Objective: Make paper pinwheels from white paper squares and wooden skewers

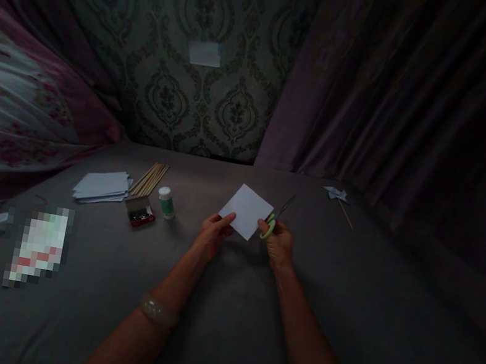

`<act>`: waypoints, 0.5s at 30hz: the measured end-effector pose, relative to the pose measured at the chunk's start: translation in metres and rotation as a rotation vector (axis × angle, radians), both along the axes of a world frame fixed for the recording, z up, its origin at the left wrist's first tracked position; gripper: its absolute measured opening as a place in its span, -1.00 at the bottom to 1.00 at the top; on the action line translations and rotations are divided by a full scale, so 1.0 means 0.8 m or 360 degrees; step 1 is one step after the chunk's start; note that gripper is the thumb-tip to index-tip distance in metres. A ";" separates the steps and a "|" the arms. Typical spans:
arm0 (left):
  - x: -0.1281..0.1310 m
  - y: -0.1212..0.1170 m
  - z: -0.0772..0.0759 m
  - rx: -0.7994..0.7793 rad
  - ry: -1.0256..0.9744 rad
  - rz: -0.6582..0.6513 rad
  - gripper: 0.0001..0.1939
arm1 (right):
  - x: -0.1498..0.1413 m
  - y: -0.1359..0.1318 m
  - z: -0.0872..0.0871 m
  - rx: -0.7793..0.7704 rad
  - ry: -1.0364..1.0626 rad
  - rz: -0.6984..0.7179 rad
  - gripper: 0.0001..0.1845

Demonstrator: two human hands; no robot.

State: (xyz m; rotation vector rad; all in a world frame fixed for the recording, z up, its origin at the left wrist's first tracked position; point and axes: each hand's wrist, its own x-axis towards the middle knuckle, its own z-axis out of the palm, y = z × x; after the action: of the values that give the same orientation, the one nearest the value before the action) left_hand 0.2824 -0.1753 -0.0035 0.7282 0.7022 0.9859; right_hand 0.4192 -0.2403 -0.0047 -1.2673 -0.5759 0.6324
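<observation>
A white square of paper (247, 210) is held up over the grey cloth surface (344, 300). My left hand (213, 235) pinches its lower left corner, fingers closed on it. My right hand (279, 245) grips a pair of green-handled scissors (275, 218), blades pointing up and away, and its thumb also touches the paper's right edge. A pale bangle sits on my left wrist.
To the left lie a stack of white paper sheets (101, 187), a bundle of wooden sticks (149, 179), a small open box of pins (139, 212) and a white-capped green bottle (167, 202). A paper pinwheel on a stick (338, 198) lies far right. A power strip and cable sit at the left edge.
</observation>
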 end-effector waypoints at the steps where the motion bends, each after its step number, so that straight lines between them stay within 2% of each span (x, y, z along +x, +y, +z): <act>1: 0.001 -0.003 0.000 0.0007 0.0037 -0.0024 -0.60 | 0.000 0.001 -0.001 0.0029 0.0011 -0.0019 -0.54; 6: 0.009 -0.019 0.001 0.0079 0.0181 -0.0139 -0.60 | 0.000 0.003 -0.005 0.0149 0.0029 -0.0061 -0.56; 11: 0.012 -0.025 -0.002 0.0143 0.0312 -0.0087 -0.67 | -0.002 0.004 -0.003 0.0176 0.0016 -0.0070 -0.57; 15: 0.009 -0.020 -0.002 0.0177 0.0339 0.0000 -0.69 | -0.006 0.002 0.007 0.0093 -0.0021 -0.0052 -0.57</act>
State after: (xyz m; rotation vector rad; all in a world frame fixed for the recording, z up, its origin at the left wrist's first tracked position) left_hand 0.2897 -0.1915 -0.0054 0.9404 0.8364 0.9615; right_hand 0.4147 -0.2391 0.0012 -1.2246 -0.5793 0.5764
